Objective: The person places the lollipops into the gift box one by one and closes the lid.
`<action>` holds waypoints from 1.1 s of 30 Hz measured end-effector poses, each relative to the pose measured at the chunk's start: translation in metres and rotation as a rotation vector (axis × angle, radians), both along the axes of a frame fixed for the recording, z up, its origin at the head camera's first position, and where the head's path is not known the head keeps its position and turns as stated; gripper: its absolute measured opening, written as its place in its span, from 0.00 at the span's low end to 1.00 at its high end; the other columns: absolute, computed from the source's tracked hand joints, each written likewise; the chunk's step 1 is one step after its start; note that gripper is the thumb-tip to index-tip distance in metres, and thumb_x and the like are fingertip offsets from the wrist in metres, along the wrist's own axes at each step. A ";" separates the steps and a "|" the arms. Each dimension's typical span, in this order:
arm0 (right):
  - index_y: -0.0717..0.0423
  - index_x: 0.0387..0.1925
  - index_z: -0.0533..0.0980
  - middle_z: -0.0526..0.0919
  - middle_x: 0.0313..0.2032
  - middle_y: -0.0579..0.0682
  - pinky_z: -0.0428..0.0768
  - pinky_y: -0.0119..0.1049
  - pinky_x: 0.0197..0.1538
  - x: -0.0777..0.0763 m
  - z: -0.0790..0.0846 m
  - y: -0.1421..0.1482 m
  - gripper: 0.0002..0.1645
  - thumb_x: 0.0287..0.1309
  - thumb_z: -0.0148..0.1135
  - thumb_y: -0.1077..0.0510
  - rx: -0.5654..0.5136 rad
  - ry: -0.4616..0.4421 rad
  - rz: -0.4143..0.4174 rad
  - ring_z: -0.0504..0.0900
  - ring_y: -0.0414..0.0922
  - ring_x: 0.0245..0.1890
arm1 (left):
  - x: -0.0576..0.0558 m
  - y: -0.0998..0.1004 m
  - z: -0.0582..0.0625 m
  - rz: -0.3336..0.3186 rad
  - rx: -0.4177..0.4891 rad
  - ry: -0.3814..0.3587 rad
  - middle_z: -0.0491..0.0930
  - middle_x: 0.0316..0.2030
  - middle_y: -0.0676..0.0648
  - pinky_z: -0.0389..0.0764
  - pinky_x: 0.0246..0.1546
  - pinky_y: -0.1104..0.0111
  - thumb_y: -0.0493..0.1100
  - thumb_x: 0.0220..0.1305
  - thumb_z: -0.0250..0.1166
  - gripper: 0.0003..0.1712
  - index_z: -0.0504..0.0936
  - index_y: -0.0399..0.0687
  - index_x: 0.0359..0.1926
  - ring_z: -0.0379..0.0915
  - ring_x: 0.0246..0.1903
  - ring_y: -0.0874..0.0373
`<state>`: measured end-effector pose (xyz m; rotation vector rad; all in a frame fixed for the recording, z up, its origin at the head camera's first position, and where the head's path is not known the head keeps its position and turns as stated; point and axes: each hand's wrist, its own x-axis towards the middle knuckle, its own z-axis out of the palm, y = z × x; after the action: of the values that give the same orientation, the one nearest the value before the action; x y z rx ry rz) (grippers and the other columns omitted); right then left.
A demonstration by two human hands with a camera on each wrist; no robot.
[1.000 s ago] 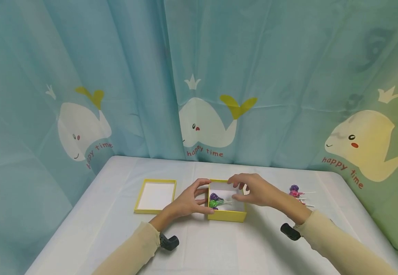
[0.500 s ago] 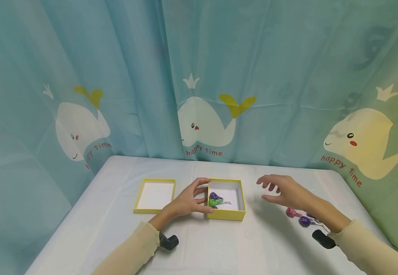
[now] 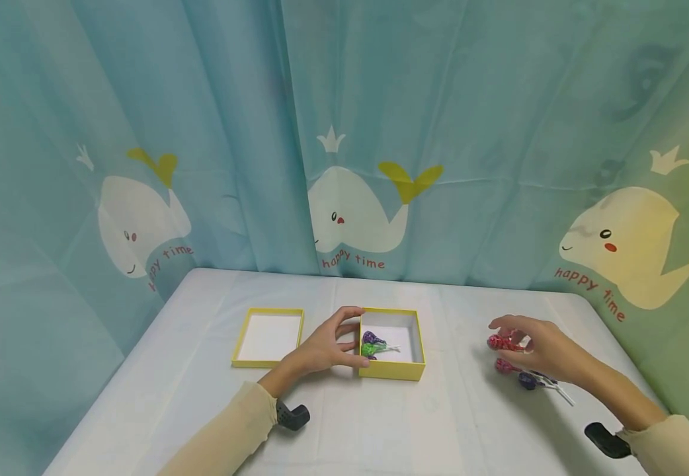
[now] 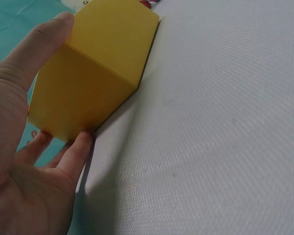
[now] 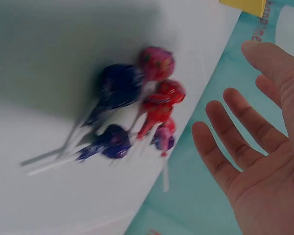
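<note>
My left hand point(image 3: 329, 347) grips the yellow box point(image 3: 392, 372) at its left side, thumb at the near corner and forefinger at the far corner. Inside the box lie purple and green lollipops point(image 3: 374, 349). The left wrist view shows the left hand point(image 4: 39, 122) against the yellow outer walls of the box point(image 4: 88, 88). Over the loose lollipops at the right, my right hand point(image 3: 543, 347) has its fingers apart around a red lollipop point(image 3: 497, 342). In the right wrist view that hand point(image 5: 257, 161) is spread with nothing in it, beside dark blue lollipops point(image 5: 120, 85) and red ones point(image 5: 159, 105).
The box's shallow lid point(image 3: 270, 337), yellow-rimmed and white inside, lies to the left. A white cloth covers the table point(image 3: 344, 430). Behind it hangs a blue curtain point(image 3: 237, 132) printed with whales.
My right hand has moved from over the box to the right, down to the loose lollipops. The left hand and box stay in place.
</note>
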<state>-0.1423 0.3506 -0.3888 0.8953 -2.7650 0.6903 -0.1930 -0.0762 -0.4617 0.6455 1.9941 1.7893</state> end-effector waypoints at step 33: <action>0.57 0.49 0.80 0.85 0.38 0.54 0.78 0.31 0.26 0.025 -0.047 0.070 0.24 0.49 0.79 0.63 -0.034 -0.047 -0.158 0.79 0.28 0.29 | 0.000 -0.001 0.000 -0.003 -0.002 -0.008 0.57 0.76 0.45 0.76 0.66 0.62 0.35 0.51 0.82 0.54 0.61 0.52 0.74 0.58 0.75 0.45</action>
<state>-0.1177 0.4202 -0.4356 0.6534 -2.8176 0.7369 -0.1934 -0.0767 -0.4618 0.6391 1.9886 1.7854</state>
